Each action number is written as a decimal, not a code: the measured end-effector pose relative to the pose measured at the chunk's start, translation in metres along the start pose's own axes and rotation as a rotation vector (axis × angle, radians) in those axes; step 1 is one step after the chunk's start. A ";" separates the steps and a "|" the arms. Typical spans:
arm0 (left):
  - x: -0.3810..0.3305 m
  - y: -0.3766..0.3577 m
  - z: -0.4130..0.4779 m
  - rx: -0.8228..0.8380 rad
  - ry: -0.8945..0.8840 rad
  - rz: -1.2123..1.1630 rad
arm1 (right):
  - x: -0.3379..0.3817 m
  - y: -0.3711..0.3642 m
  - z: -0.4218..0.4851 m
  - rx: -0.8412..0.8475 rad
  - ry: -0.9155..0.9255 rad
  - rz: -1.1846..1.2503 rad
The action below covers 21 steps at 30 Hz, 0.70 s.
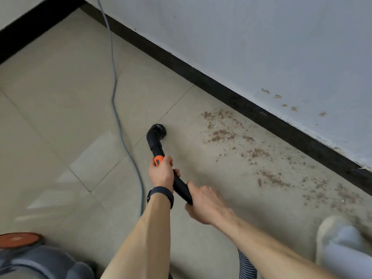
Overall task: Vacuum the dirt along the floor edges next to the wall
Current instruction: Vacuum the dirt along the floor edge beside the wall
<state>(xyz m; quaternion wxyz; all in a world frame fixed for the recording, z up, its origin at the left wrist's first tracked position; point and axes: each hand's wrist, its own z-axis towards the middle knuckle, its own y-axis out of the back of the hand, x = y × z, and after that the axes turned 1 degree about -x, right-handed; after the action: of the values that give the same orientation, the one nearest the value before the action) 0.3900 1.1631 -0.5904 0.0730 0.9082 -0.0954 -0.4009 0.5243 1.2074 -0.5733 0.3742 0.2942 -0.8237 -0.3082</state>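
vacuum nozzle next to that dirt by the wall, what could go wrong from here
The brush nozzle sits left of the dirt, which spreads along the black baseboard; a shallow pass may leave crumbs along that edge.
The grey cord lies close to the nozzle's left; a back stroke could snag it.
The shoe stands beside the dirt's near end and might tread it in.

Two hands (161,175) (204,205), one wand (153,137), one cable (115,91) (grey).
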 end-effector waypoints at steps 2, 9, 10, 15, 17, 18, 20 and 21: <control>0.004 0.008 -0.005 -0.007 0.016 -0.011 | 0.004 0.000 -0.008 0.006 0.014 -0.014; 0.023 0.019 -0.008 0.047 0.062 -0.048 | 0.003 -0.003 -0.027 0.028 -0.005 -0.049; 0.024 0.021 -0.008 0.097 0.085 -0.021 | 0.002 -0.001 -0.030 0.026 -0.005 -0.057; 0.013 0.024 -0.019 0.172 0.110 0.132 | 0.005 0.011 -0.040 0.038 0.006 -0.037; 0.014 0.019 -0.032 0.132 0.065 0.134 | 0.004 0.017 -0.043 0.045 0.011 -0.022; 0.017 0.015 -0.038 0.120 0.033 0.124 | 0.002 0.020 -0.043 0.047 0.018 -0.013; 0.026 0.006 -0.049 0.097 -0.052 0.120 | -0.006 0.024 -0.043 0.052 0.026 0.014; 0.029 0.002 -0.054 0.076 -0.097 0.139 | -0.010 0.024 -0.043 0.050 0.029 0.023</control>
<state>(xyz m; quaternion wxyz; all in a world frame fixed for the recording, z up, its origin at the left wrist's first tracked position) 0.4484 1.1576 -0.5748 0.0613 0.8812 -0.1767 -0.4343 0.5579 1.2180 -0.5376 0.3821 0.2984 -0.8289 -0.2791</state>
